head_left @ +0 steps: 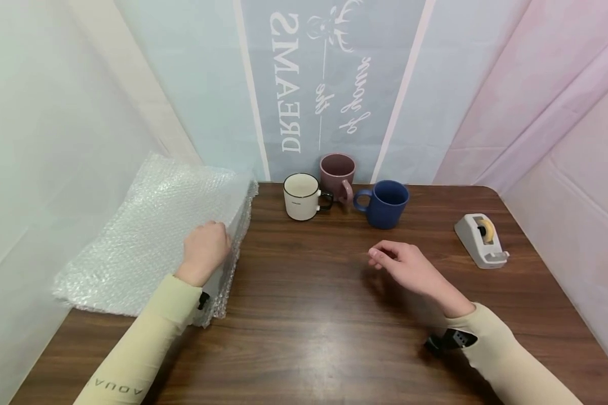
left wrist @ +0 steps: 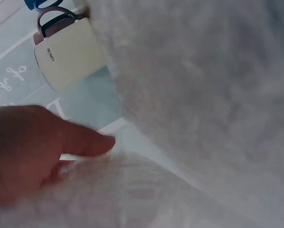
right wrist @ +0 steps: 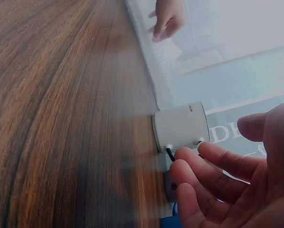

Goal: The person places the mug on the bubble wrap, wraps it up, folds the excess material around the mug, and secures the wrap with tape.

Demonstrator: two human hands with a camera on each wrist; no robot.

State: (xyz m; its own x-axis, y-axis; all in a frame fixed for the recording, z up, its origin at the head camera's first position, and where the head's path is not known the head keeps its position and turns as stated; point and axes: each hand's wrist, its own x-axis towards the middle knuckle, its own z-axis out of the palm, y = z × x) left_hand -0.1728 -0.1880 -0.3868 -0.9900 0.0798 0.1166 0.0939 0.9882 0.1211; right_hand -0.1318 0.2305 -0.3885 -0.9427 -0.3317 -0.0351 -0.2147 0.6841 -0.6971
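A sheet of clear bubble wrap (head_left: 147, 225) lies at the left side of the table, its edges raised and folded over. My left hand (head_left: 206, 247) pinches the sheet near its right side. In the left wrist view, the thumb (left wrist: 92, 141) presses down along a layer of the wrap, and another layer hangs at the right. Over the middle right of the table, my right hand (head_left: 402, 264) hovers with loosely bent fingers and holds nothing. Ahead of it stands a blue mug (head_left: 387, 205). The right wrist view shows the right palm and fingers (right wrist: 222, 175) bare.
A white mug (head_left: 300, 198) with a black rim and handle stands at the back, touching or close beside a mauve mug (head_left: 336, 169). To the right sits a white tape dispenser (head_left: 478, 241). Printed cloth (head_left: 309, 84) hangs behind the brown wooden table (head_left: 304, 315).
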